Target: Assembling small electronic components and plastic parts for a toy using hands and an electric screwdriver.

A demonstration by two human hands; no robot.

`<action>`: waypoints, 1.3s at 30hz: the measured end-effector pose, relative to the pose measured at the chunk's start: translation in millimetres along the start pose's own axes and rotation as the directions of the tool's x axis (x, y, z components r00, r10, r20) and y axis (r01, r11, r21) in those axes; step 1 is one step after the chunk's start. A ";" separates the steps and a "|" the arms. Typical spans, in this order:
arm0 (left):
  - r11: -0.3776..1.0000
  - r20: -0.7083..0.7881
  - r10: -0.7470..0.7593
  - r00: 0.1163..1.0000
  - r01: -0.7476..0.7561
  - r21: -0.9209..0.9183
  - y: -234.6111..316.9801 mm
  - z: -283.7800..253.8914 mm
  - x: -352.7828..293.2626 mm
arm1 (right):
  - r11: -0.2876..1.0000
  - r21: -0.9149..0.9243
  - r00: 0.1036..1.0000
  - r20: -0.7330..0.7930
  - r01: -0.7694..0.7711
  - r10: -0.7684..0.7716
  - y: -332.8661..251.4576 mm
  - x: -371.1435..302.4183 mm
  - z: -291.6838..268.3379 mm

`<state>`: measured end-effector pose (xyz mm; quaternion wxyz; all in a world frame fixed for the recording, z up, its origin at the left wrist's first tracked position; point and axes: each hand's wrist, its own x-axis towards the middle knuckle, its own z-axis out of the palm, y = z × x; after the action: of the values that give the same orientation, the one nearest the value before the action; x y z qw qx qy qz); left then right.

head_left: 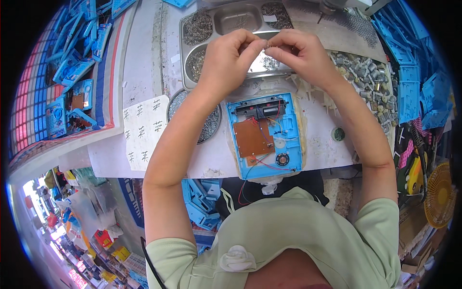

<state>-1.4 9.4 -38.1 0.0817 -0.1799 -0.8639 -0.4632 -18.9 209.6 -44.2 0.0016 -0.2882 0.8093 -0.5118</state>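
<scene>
Above a steel compartment tray (pixel 232 20), my left hand (pixel 232 59) and my right hand (pixel 305 57) meet at the fingertips. Each has thumb and forefinger pinched together; whatever lies between them is too small to make out. Small metal parts fill several of the tray's compartments. Nearer to me lies an open blue plastic housing (pixel 294 129). Inside it are a brown circuit board (pixel 251 137), a black cylindrical part (pixel 265 111), a round speaker-like part (pixel 282 159) and thin coloured wires. Neither hand touches the housing.
A round dish of small metal pieces (pixel 208 126) stands beside my left forearm, near a handwritten sheet (pixel 143 130). Small motors (pixel 365 79) are heaped at right, beyond a small round greenish piece (pixel 338 134). Blue casings (pixel 409 91) are stacked at both sides.
</scene>
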 end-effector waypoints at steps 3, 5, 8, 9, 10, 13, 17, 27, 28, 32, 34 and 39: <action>0.949 -0.047 0.041 0.998 -0.025 0.313 0.4 9.5 2.9 | 0.802 -0.500 0.923 -0.014 0.326 -0.384 5.9 2.2 5.7; 0.915 -0.041 -0.022 0.999 0.037 0.402 -1.1 11.7 6.9 | 0.739 -0.568 0.893 -0.018 0.362 -0.451 6.6 1.6 11.3; 0.885 0.012 -0.142 0.990 0.122 0.450 -1.7 10.4 15.6 | 0.720 -0.581 0.880 -0.013 0.380 -0.474 10.1 1.8 10.6; 0.869 0.040 -0.165 0.985 0.126 0.478 -0.9 9.6 17.7 | 0.728 -0.569 0.883 -0.009 0.381 -0.469 11.2 1.7 9.9; 0.853 0.068 -0.189 0.980 0.129 0.506 -0.3 8.9 19.6 | 0.718 -0.586 0.886 0.001 0.376 -0.464 11.1 0.1 11.0; 0.783 0.156 -0.330 0.931 0.178 0.596 0.5 11.8 25.9 | 0.705 -0.612 0.894 0.010 0.359 -0.447 16.2 -5.6 17.3; 0.927 0.233 -0.343 0.910 0.288 0.239 -4.7 1.8 28.7 | 0.945 -0.309 0.990 -0.047 0.111 -0.132 17.8 -5.1 8.6; 0.971 0.062 -0.068 0.996 0.052 0.232 -2.6 7.1 7.3 | 0.952 -0.274 0.985 -0.065 0.138 -0.161 12.6 -2.8 9.6; 0.920 0.031 0.001 1.000 -0.013 0.392 -1.1 9.8 8.5 | 0.897 -0.371 0.957 -0.062 0.241 -0.283 12.1 -1.6 10.7; 0.840 -0.010 -0.127 0.992 0.113 0.531 -2.1 15.2 12.5 | 0.714 -0.559 0.866 0.012 0.420 -0.500 9.9 0.9 12.4; 0.799 0.007 -0.164 0.986 0.129 0.588 -4.1 14.7 13.8 | 0.705 -0.565 0.862 0.023 0.429 -0.506 9.0 0.6 13.1; 0.746 0.105 -0.342 0.934 0.201 0.635 3.1 8.7 18.9 | 0.961 -0.257 0.989 -0.071 0.107 -0.129 8.7 -2.2 7.1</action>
<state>-17.4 22.6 -34.8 -0.0267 -0.0640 -0.9875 -0.1417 -18.9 207.5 -55.5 -0.1010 -0.3111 0.8485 -0.4160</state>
